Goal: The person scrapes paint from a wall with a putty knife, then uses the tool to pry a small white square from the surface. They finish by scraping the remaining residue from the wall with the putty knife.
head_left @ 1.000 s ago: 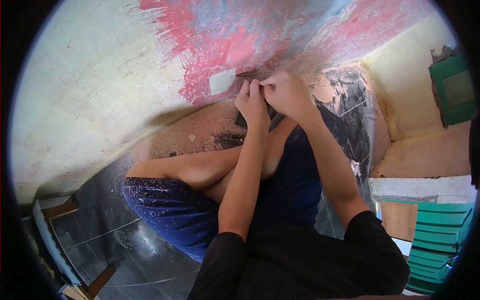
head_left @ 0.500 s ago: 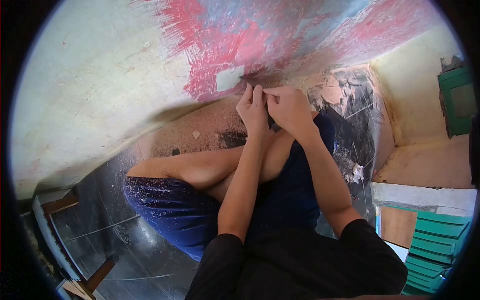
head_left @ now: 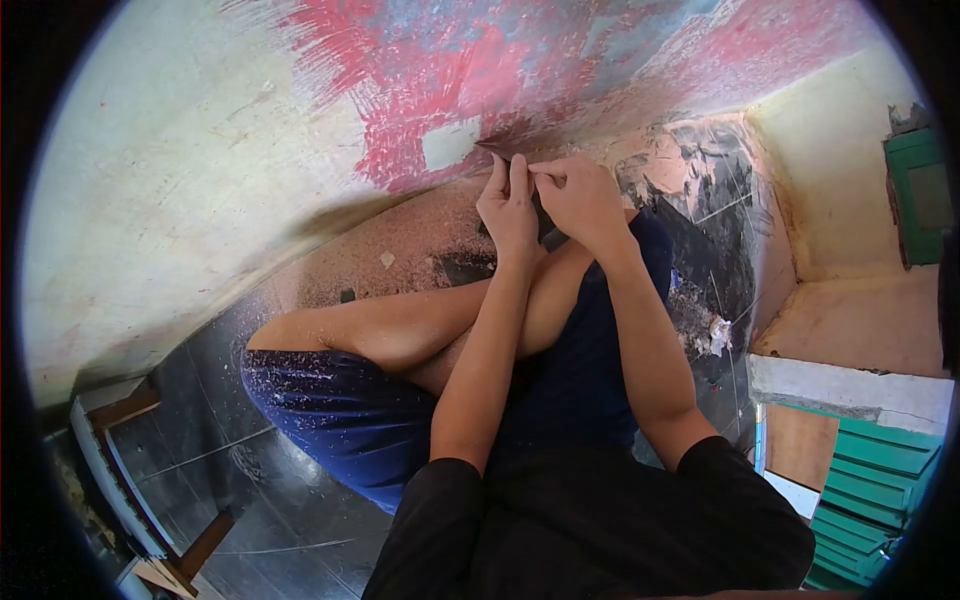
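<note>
In front of the wall (head_left: 210, 120), my left hand (head_left: 510, 215) is raised with its fingers bent together at the tips. My right hand (head_left: 582, 205) is right beside it, thumb and forefinger pinched and pointing at the left fingertips. Whatever lies between the fingers is too small to make out. Just beyond the left fingertips the wall shows a pale rectangular patch (head_left: 451, 144) within pink, scraped-looking paint (head_left: 395, 150). A dark pointed shape, like a shadow, falls on the wall near those fingertips.
Crossed legs in blue shorts (head_left: 330, 410), speckled with flakes, rest on the dark tiled floor (head_left: 240, 500). Dust and paint chips lie along the wall's foot. A crumpled white scrap (head_left: 716, 336) is on the right, near a green slatted panel (head_left: 870, 480). Wooden frame pieces (head_left: 125, 408) stand at left.
The view has shifted slightly, so the wall and patch sit a little further left and higher. Both hands keep nearly the same pinched pose close together.
</note>
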{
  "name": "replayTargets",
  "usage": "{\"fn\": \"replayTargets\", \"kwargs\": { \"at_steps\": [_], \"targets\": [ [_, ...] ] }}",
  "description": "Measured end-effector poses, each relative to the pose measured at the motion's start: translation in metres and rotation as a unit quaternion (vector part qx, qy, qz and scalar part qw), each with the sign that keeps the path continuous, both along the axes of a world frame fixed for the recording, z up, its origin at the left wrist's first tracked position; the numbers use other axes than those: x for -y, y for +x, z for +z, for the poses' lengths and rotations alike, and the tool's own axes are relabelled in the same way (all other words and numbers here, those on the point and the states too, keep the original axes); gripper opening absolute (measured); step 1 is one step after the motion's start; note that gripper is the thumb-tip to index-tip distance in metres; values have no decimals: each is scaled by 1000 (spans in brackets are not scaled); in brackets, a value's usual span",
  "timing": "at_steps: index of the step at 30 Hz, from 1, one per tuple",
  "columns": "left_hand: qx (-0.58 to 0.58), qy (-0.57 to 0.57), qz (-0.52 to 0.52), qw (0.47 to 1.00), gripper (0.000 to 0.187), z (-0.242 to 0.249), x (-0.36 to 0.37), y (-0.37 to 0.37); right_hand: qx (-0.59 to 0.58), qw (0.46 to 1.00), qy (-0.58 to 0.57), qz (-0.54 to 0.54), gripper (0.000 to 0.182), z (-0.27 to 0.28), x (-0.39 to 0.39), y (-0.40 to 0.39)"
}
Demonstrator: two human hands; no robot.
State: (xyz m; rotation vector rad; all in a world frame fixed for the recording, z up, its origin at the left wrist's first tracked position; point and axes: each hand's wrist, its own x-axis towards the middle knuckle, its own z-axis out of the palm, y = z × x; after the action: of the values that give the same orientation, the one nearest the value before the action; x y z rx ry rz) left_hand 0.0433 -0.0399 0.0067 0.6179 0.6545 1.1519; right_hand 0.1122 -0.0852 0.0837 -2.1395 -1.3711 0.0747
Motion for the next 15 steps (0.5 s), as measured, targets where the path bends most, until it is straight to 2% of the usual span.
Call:
{"fn": "replayTargets", "kwargs": {
  "at_steps": [10,12,15],
  "targets": [
    [-40,27,44,998,47,5,6,16,-80,995,-61,-8,23,20,-3,13],
    [-38,25,4,999,62,2,2,13,-75,995,-59,1,23,23,-4,16],
    [-60,10,13,998,57,3,2,16,-79,992,-95,-19,23,30,-8,15]
  ]
}}
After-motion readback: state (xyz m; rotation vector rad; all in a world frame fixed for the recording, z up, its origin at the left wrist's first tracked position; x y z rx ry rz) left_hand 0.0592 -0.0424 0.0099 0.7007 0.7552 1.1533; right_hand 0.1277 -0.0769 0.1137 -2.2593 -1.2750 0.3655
